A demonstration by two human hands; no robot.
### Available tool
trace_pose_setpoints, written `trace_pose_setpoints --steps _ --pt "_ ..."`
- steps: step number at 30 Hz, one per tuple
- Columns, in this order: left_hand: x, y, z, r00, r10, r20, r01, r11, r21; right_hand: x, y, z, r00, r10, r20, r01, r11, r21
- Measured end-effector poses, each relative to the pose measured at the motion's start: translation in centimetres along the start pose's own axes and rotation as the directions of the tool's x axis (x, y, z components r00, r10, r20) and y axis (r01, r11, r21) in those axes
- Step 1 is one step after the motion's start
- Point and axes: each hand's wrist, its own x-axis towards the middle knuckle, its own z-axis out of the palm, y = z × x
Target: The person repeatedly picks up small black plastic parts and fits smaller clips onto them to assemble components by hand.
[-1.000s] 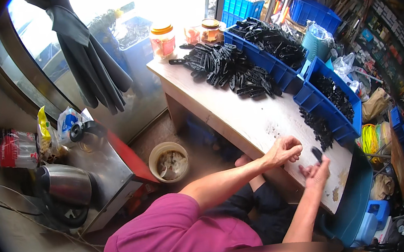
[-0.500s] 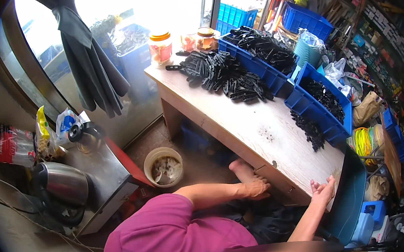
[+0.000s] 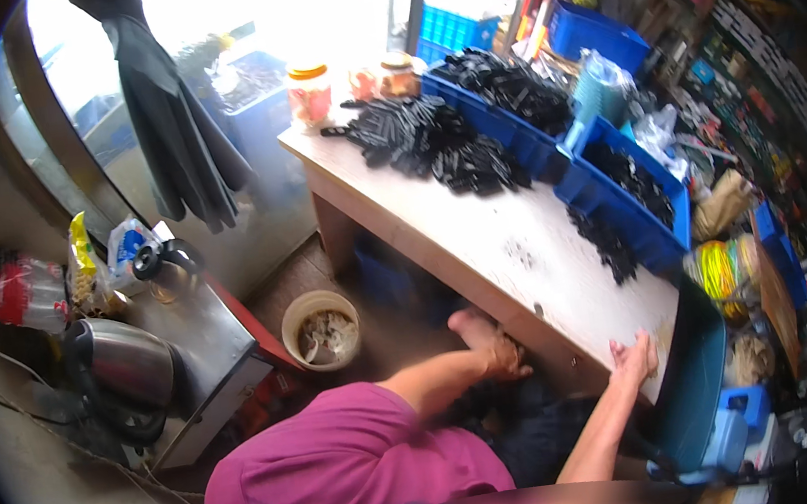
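Observation:
My left hand (image 3: 505, 357) is down beside the desk's near side, against my bare foot (image 3: 471, 327), its fingers bent around the foot and smeared by motion. My right hand (image 3: 635, 357) rests at the desk's near right corner, thumb and loosely curled fingers apart, with nothing seen in it. Nearest to that hand is the light wooden desk (image 3: 538, 281). A pile of small black parts (image 3: 606, 245) lies farther up the desktop, and a larger heap of long black plastic pieces (image 3: 426, 143) spreads toward the far end.
Two blue crates (image 3: 499, 129) (image 3: 675, 229) of black parts line the desk's far side, near lidded jars (image 3: 310, 94). A dark green bin (image 3: 688, 393) borders the right end. At left are a bucket (image 3: 297, 356) and a steel kettle (image 3: 130, 361) on a cabinet.
The view has shifted slightly, with some blur. My right hand has turned and its fingers are more curled. My left hand stays by my foot.

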Motion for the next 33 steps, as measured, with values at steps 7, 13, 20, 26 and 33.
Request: trace_pose_setpoints --steps 7,13,20,26,33 --pt "-1.7 0.5 -7.2 0.884 -0.159 0.439 0.137 0.987 0.08 -1.3 0.9 1.0 0.972 -0.207 0.109 0.21 0.978 -0.012" --pt "-7.2 2.0 -5.8 0.986 -0.002 0.167 0.009 0.999 -0.04 -1.5 0.0 0.5 0.974 -0.218 0.07 0.22 0.975 -0.027" --pt "-8.4 0.9 -4.2 0.997 -0.081 -0.006 0.081 0.997 -0.004 -2.7 -0.1 1.6 0.963 -0.234 0.133 0.241 0.97 -0.041" --pt "-6.6 0.1 -3.1 0.995 0.002 -0.099 -0.01 0.996 -0.084 -2.7 -1.8 2.6 0.982 -0.132 0.138 0.158 0.967 -0.199" --pt "-5.4 -0.8 -2.3 0.963 0.072 -0.259 -0.109 0.985 -0.132 -0.2 -2.2 6.6 0.995 -0.052 0.085 0.086 0.877 -0.473"
